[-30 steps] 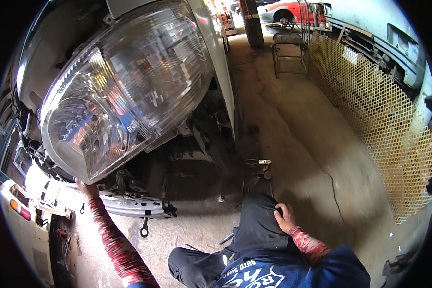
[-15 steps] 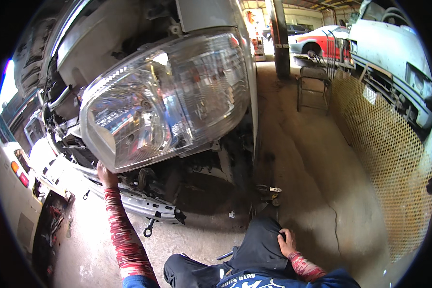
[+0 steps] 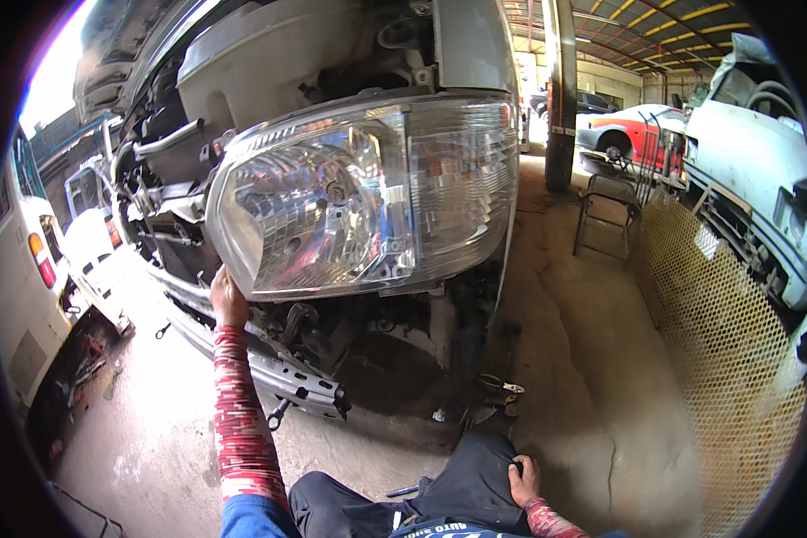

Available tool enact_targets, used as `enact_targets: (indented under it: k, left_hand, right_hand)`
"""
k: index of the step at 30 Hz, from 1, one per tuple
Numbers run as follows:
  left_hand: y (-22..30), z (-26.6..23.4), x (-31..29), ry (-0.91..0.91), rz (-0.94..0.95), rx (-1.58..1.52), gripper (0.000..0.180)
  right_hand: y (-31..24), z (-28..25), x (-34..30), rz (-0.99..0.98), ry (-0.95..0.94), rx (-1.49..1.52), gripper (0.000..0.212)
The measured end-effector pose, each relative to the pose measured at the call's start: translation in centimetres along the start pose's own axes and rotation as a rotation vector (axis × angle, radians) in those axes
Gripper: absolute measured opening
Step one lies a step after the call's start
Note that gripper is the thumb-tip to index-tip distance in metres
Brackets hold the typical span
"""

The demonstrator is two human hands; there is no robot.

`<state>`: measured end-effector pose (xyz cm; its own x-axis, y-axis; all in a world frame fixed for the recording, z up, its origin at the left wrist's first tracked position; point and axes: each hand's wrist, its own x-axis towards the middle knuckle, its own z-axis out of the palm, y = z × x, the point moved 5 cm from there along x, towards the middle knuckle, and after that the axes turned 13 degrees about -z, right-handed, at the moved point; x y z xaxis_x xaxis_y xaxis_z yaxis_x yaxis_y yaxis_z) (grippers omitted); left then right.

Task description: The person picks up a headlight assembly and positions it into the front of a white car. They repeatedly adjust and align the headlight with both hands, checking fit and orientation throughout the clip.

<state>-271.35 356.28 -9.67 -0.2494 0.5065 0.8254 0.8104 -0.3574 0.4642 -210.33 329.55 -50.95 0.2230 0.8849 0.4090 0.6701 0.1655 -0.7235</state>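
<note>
A large clear headlight [image 3: 327, 215] sits at the front corner of a vehicle. My left hand [image 3: 229, 300] is at its lower left corner, with the fingers closed at the edge and partly hidden behind it. My right hand [image 3: 524, 481] lies on my dark-trousered knee, holding nothing, its fingers loosely spread. Under the headlight runs a bare metal bumper beam [image 3: 300, 381], with a tow eye [image 3: 279, 413] hanging below it. The front cover is off, so brackets and dark parts show beneath the lamp.
Several hand tools [image 3: 502, 390] lie on the floor ahead of my knee. A yellowish mesh panel [image 3: 717, 350] leans along the right, near a metal chair [image 3: 605, 215]. A pillar [image 3: 560, 99] and a red car [image 3: 632, 130] stand farther back. Another vehicle [image 3: 27, 296] is at the left.
The view has tilted up and shifted left, so the scene appears lower and farther right. My left hand stays at the headlight's corner, and my right hand stays on my knee.
</note>
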Motion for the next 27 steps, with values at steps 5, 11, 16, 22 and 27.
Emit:
enact_targets:
  k: [5,11,16,22,27]
  left_hand:
    - [0.8,-0.1,-0.1,0.035,-0.045,0.019,0.062]
    - [2.0,-0.6,-0.1,-0.013,-0.183,-0.130,0.056]
    - [3.1,-1.0,-0.4,0.008,-0.225,-0.169,0.051]
    - [3.7,-1.2,-0.5,0.085,-0.113,-0.110,0.050]
    - [4.0,-1.2,-0.5,0.123,-0.150,-0.117,0.049]
  right_hand:
    - [0.3,0.2,-0.1,-0.020,-0.025,0.004,0.025]
    - [0.3,0.5,-0.1,0.013,-0.057,-0.001,0.024]
    - [0.8,1.0,-0.2,-0.014,-0.054,0.018,0.024]
    - [-0.5,0.9,0.2,-0.004,-0.078,0.020,0.026]
    - [-3.6,-0.7,0.6,0.036,-0.143,0.057,0.034]
